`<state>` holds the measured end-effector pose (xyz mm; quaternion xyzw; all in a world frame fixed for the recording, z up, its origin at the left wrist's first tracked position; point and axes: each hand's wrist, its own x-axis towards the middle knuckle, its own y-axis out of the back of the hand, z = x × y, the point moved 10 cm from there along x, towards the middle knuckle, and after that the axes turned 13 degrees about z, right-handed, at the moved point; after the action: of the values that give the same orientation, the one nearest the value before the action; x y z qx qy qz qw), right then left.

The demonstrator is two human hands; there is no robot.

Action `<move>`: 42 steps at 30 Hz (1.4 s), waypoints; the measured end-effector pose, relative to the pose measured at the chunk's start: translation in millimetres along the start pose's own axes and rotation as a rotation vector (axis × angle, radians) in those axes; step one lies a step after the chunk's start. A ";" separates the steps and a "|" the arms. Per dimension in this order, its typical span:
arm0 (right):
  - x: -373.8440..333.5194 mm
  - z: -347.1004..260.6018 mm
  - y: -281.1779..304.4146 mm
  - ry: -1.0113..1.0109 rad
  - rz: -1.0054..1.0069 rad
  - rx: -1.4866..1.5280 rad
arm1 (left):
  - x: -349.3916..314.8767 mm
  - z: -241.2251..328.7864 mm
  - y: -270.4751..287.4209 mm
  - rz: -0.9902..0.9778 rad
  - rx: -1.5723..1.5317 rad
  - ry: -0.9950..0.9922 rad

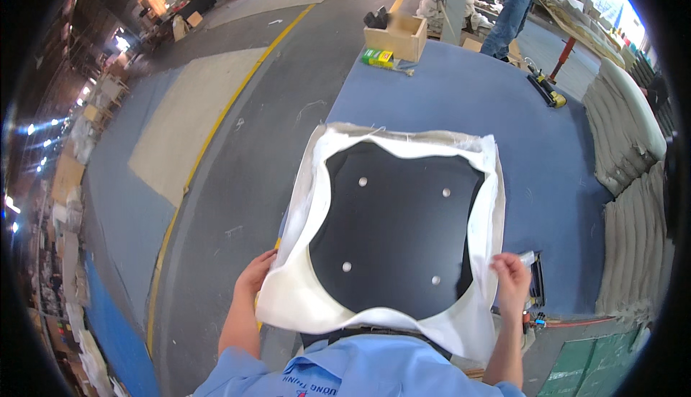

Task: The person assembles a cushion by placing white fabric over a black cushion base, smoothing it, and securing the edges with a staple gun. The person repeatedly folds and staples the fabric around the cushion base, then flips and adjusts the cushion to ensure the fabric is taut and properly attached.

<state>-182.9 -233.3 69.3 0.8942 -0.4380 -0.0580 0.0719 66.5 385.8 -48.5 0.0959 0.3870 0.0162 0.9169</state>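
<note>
In front of me, at the near edge of the blue-grey table, lies a seat pad with its black base board facing up. The board shows several round metal dots. White fabric wraps around it, its loose wavy edge folded inward over the board. My left hand grips the pad's left side near the front corner, some fingers hidden by the edge. At the right side, my right hand is closed in a pinch at the fabric's edge. A black staple gun lies just right of that hand.
A yellow-and-black nail gun lies at the table's far right. A wooden box and a green-yellow carton stand at the far left corner. Stacked pale cushions line the right. A person in jeans stands beyond.
</note>
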 end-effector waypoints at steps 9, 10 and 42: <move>-231.3 -62.1 -121.9 0.049 -0.900 -0.219 | 9.8 -47.6 -15.7 -0.140 -0.289 0.033; -234.4 -43.0 -121.4 0.072 -0.918 -0.276 | 6.8 -45.4 -15.6 -0.174 -0.325 -0.001; -235.8 75.4 -175.8 -0.232 -0.817 -0.390 | -101.0 -142.6 -55.4 -0.114 -0.322 0.044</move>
<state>-202.9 54.0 -26.7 0.9508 -0.0361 -0.2624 0.1606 -108.3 344.2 -84.8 -0.0747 0.4043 0.0283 0.9111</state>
